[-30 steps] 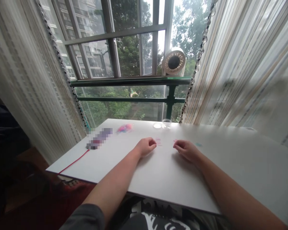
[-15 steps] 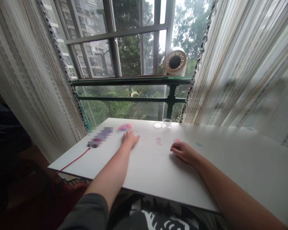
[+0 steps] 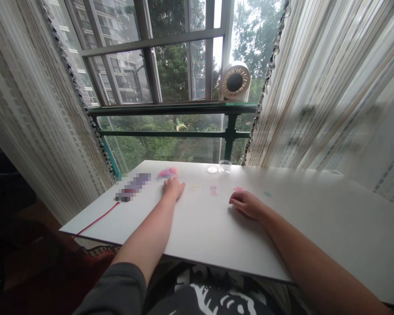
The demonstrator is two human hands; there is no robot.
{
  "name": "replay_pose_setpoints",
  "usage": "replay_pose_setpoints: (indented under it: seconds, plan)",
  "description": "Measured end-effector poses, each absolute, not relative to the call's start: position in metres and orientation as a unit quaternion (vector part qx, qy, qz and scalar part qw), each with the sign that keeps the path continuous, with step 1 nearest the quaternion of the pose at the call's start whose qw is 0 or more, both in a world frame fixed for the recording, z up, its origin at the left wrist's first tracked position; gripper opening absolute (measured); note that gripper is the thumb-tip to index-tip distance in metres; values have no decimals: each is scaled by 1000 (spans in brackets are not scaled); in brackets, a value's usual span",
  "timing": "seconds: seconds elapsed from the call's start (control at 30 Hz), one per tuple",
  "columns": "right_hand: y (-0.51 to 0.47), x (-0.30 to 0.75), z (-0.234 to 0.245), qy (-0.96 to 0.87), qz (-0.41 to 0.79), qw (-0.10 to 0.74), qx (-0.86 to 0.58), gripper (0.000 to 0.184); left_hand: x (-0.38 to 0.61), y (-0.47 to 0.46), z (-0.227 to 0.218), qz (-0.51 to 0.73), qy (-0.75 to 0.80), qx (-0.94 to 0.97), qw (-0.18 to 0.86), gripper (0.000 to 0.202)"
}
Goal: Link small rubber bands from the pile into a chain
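My left hand [image 3: 174,187] lies palm down at the near edge of a loose pile of tiny pink, blue and purple pieces [image 3: 167,172], its thumb apart from its fingers. The fingertips are partly hidden at the pile. On the table, with its fingers curled in, my right hand [image 3: 246,204] rests just in front of a small pink-red cluster [image 3: 238,189]; nothing shows in it. Between the hands lie a faint yellowish cluster [image 3: 195,187] and a pink-purple cluster [image 3: 213,190]. A teal cluster [image 3: 267,193] sits right of the right hand. The pieces are too small to name.
A clear round tub [image 3: 225,167] and a clear lid [image 3: 212,169] stand at the back of the white table [image 3: 197,232]. To the left is a blurred-out device [image 3: 133,187] with a red cable [image 3: 96,219]. Behind, a white fan [image 3: 235,82] stands by the window rail.
The whole view has shifted slightly, so everything sits a little further left. Both hands keep nearly the same place relative to the table and the clusters.
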State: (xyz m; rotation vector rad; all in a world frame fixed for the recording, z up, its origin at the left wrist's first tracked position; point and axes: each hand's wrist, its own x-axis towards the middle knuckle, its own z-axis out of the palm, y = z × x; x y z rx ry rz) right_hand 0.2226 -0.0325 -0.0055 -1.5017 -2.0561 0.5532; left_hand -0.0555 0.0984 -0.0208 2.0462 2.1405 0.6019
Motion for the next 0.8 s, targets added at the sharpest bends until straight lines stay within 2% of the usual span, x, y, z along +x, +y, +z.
replay_pose_setpoints:
  seconds: [0.13,0.27,0.37,0.67,0.8]
  plan:
    - [-32,223,-7,-762,201,261,-557,24,-60,98,-21,210,698,683,46,39]
    - [-33,222,-5,-763,199,263,-557,23,-63,95,-17,228,680,688,108,26]
    - [-34,222,-4,-764,199,264,-554,23,-63,92,-13,240,675,683,142,23]
    - [-33,222,-4,-763,196,263,-556,24,-65,92,-16,301,661,676,126,17]
    - [-33,223,-6,-760,202,263,-559,23,-71,101,-21,319,644,672,182,14]
